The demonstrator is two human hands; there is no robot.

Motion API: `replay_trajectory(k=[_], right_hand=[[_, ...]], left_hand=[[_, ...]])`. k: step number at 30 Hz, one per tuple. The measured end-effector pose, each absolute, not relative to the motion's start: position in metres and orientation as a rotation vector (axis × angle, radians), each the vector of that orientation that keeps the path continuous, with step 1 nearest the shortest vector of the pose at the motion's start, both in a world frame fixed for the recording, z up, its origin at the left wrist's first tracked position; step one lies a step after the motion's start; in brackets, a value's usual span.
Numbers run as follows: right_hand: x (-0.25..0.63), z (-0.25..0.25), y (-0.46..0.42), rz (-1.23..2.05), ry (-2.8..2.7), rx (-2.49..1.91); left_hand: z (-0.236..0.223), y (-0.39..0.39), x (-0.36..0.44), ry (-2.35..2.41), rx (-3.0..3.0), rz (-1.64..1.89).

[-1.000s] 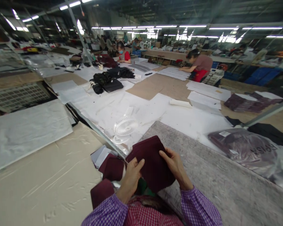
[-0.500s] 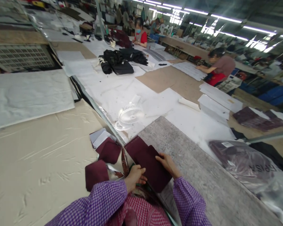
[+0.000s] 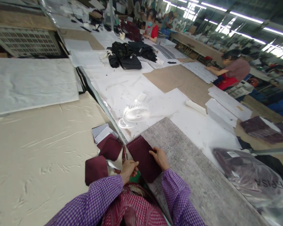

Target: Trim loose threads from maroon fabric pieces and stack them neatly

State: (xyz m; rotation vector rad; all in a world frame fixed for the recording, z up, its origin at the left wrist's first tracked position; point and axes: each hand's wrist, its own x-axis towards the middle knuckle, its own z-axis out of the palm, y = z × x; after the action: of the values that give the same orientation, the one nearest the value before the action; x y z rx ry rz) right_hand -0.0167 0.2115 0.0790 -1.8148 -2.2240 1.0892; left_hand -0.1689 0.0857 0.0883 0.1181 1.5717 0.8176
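A dark maroon rectangular fabric piece lies on the corner of the grey mottled board, close to my body. My right hand grips its right edge, thumb on top and fingers underneath. By its left edge, my left hand is closed, fingertips pinched together; whatever it may hold is too small to make out. Left of that hand lie more maroon pieces, folded or overlapping, with pale grey-white pieces behind them. A bit of green shows beneath my left hand.
A white fan lies on the white-covered table. Cream cloth spreads at left. Dark folded garments sit farther back. A plastic bag of maroon goods is at right. Two co-workers stand at the far sides.
The maroon piece in my right hand has moved left and away from me, onto the other maroon piece, and their edges now nearly line up. My left hand has shifted slightly left.
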Motion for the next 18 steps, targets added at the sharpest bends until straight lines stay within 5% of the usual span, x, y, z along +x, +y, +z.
replay_trajectory(k=[18], right_hand=[[-0.017, 0.0732, 0.2211, 1.038, -2.354, -1.857]], left_hand=[[0.0789, 0.088, -0.1664, 1.501, 0.044, 0.8]])
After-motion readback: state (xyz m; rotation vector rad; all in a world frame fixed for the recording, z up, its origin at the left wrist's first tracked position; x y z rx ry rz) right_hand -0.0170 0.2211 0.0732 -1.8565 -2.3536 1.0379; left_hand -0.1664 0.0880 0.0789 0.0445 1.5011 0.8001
